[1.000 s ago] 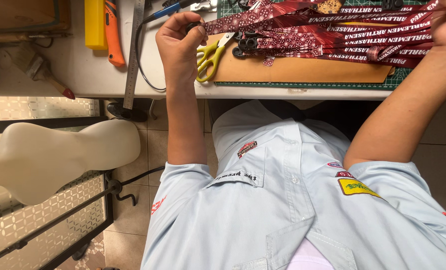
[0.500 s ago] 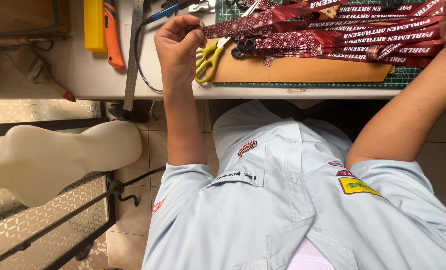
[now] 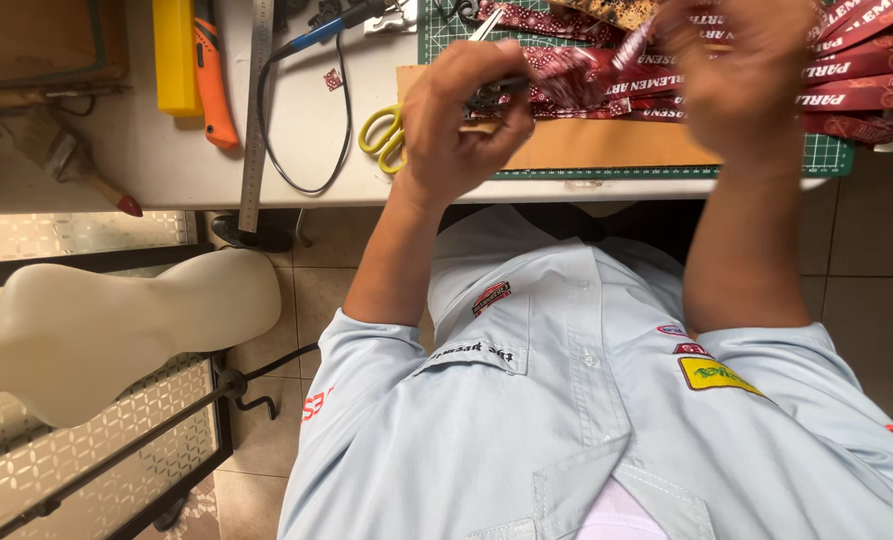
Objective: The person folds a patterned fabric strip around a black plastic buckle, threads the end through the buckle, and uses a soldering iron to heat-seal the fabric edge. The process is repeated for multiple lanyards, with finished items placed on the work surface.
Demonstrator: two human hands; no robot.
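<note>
Much of what we see at the top is cut off or smeared: our right hand (image 3: 742, 75) is blurred, so we cannot tell whether its fingers are curled on anything, though it sits against the dark red printed lanyard straps (image 3: 847, 85), whose far ends run out of view at the right and top edges. Our left hand (image 3: 462, 115) is closed around a small dark metal clip (image 3: 487, 95), mostly hidden by the fingers, and it seems to join one strap end (image 3: 577, 85). That strap lies between the two hands, above the tan board (image 3: 607, 145) on the green cutting mat (image 3: 827, 155), its long axis running left to right. Yellow-handled scissors (image 3: 382, 130) lie just left of the left hand, touching the board's edge.
</note>
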